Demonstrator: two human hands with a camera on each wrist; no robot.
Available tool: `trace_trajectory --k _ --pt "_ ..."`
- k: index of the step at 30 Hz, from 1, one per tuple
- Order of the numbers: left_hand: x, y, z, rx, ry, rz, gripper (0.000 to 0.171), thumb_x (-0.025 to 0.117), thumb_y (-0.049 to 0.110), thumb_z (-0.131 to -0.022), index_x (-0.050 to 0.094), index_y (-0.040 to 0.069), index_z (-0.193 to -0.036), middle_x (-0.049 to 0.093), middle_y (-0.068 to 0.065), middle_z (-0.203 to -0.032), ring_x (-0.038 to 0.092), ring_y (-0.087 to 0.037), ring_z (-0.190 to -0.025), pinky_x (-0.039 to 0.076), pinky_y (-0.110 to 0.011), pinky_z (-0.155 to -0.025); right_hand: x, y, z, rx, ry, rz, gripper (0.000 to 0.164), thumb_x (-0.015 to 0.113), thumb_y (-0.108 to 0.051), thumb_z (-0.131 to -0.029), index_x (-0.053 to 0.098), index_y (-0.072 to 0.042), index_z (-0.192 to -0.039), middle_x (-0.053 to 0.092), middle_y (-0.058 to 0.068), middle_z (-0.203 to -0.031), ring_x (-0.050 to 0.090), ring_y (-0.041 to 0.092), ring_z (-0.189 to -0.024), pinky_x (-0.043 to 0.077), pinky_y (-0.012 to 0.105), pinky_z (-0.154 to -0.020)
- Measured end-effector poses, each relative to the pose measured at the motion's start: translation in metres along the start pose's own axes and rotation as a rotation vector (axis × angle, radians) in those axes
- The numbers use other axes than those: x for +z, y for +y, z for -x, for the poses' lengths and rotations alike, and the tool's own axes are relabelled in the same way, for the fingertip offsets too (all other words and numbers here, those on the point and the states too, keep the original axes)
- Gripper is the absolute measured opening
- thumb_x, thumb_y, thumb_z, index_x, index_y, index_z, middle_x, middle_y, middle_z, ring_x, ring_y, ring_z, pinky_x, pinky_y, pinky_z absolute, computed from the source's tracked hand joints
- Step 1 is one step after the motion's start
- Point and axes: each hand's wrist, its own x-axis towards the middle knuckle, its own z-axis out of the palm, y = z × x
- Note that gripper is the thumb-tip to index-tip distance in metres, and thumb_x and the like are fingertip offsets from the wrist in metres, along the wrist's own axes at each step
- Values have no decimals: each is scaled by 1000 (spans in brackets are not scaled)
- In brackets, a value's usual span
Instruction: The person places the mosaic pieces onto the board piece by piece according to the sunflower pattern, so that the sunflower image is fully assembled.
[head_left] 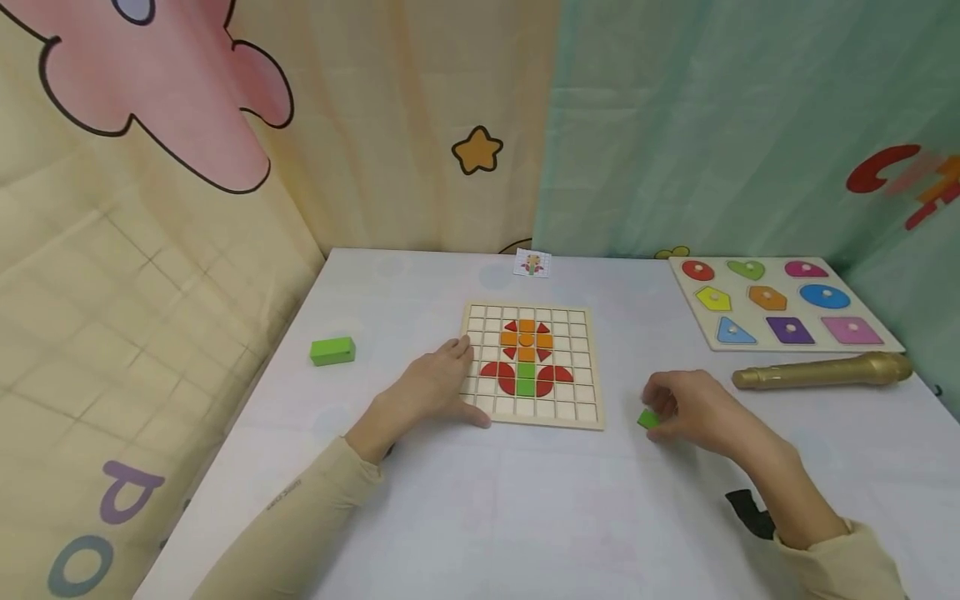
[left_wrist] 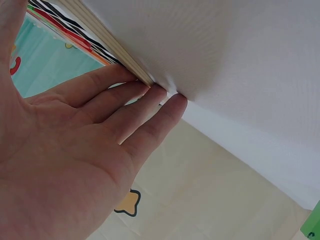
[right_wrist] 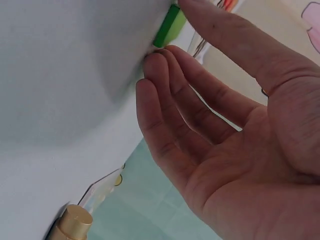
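A square wooden grid board [head_left: 589, 367] lies mid-table, bearing a flower pattern of red, orange and green pieces. At its left edge rests my left hand [head_left: 435, 385], thumb spread by the near corner. In the left wrist view, straight fingertips [left_wrist: 157, 92] touch the board's side [left_wrist: 117, 45]. To the right of the board, my right hand [head_left: 693, 410] pinches a small green block [head_left: 648, 419] between thumb and fingers, low over the table. The right wrist view has this green block [right_wrist: 169, 27] at the thumb tip, partly hidden by the hand.
A green box-shaped block [head_left: 332, 351] lies at the left. Behind the board is a small picture card [head_left: 532, 264] with a flower design. A shape puzzle board [head_left: 750, 327] occupies the back right, with a gold microphone-shaped object [head_left: 821, 372] before it. Curtains [head_left: 420, 192] hang behind the table.
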Motion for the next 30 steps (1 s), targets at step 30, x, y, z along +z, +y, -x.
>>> trace_trajectory --k 30 --pt "-1 -1 0 -1 7 22 123 88 64 -76 32 -3 -163 26 -18 -173 26 -35 -161 33 -51 -127 55 -105 -68 -313 67 -5 21 87 -5 -80 75 -11 -97 64 -3 -80 54 14 -77 49 26 -69"
